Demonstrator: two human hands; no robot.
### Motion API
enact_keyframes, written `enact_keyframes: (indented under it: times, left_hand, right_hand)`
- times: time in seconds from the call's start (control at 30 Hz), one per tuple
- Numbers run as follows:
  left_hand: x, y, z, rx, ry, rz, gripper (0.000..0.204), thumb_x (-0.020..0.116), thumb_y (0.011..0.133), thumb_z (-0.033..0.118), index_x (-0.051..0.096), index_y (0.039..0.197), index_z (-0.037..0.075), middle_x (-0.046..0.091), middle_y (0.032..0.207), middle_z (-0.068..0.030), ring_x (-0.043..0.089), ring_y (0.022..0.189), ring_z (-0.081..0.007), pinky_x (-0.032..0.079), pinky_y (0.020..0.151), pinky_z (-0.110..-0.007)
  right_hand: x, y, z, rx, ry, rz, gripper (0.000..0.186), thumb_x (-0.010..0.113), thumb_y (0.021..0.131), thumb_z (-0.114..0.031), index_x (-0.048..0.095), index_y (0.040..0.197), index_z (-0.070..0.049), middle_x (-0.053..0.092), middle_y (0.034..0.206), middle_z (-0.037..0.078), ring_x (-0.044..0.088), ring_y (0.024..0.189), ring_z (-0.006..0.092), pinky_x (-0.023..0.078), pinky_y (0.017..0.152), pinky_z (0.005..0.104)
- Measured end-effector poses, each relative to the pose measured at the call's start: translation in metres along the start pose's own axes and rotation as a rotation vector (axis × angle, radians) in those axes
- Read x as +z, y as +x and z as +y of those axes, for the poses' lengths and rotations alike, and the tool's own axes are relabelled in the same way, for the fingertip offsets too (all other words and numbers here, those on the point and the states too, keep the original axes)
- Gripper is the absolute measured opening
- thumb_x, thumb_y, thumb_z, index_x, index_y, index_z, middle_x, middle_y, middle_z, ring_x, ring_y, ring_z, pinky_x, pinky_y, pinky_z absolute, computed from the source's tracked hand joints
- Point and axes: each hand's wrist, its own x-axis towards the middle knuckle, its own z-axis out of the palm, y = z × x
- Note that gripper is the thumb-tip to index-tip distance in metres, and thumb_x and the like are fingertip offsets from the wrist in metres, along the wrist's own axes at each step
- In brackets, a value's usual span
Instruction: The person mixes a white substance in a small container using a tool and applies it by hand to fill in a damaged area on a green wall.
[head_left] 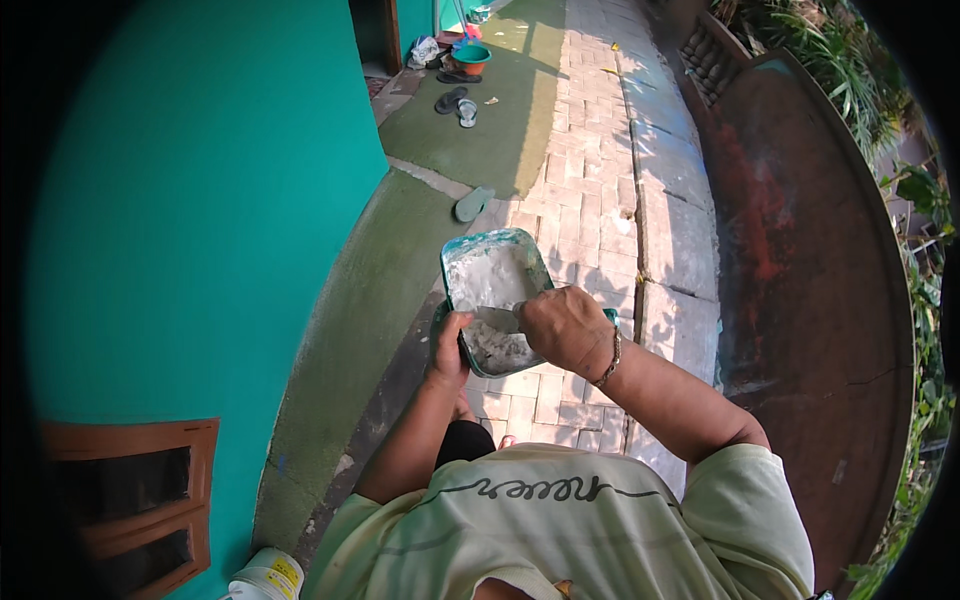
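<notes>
I have a rectangular container (461, 345) with a green, paint-smeared rim in front of me. Thick white paste (487, 277) lies in its far half, and a greyer, lumpy patch (500, 350) in the near half. My left hand (449, 350) grips the container's left side, thumb over the rim. Closed over the right side, my right hand (565, 325) holds a scraper whose flat greyish blade (497, 319) reaches into the paste. A green tip (611, 316) shows beyond my right hand, perhaps the handle's end. The fingers' undersides are hidden.
A turquoise wall (220, 220) runs along the left, with a white bucket (267, 574) at its foot. One green sandal (472, 204) lies ahead on the paving; more sandals (452, 100) and a green basin (471, 56) are farther off. A brown wall (800, 270) borders the right.
</notes>
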Motion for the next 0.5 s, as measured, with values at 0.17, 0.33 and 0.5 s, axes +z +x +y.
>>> enact_keyframes:
  times: [0.17,0.33,0.5]
  left_hand:
    - [0.010,0.051,0.044,-0.023,0.055,0.019,0.055,0.055,0.079,0.028,0.052,0.126,-0.001,0.062,0.116,-0.0150,0.062,0.105,-0.0274,0.048,0.094,-0.040]
    - [0.025,0.102,0.068,-0.065,0.161,-0.065,0.056,0.056,0.079,0.027,0.051,0.127,0.000,0.061,0.118,-0.0140,0.061,0.107,-0.0263,0.047,0.095,-0.038]
    - [0.039,0.155,0.065,0.110,0.162,-0.112,0.045,0.059,0.077,0.020,0.056,0.117,0.002,0.061,0.107,-0.0067,0.059,0.095,-0.0181,0.047,0.086,-0.034]
  right_hand:
    - [-0.043,0.046,0.031,-0.025,-0.090,0.017,0.010,0.063,0.070,-0.012,0.066,0.062,-0.007,0.064,0.064,0.016,0.067,0.063,0.0278,0.051,0.057,0.0358]
    - [-0.050,0.126,0.088,-0.064,-0.276,0.351,0.008,0.063,0.070,-0.013,0.065,0.063,-0.010,0.064,0.064,0.007,0.066,0.063,0.0211,0.047,0.056,0.0347]
    - [-0.020,0.174,0.133,-0.145,-0.534,0.201,0.006,0.061,0.073,-0.016,0.061,0.076,-0.010,0.056,0.067,0.002,0.057,0.065,0.0197,0.040,0.062,0.0354]
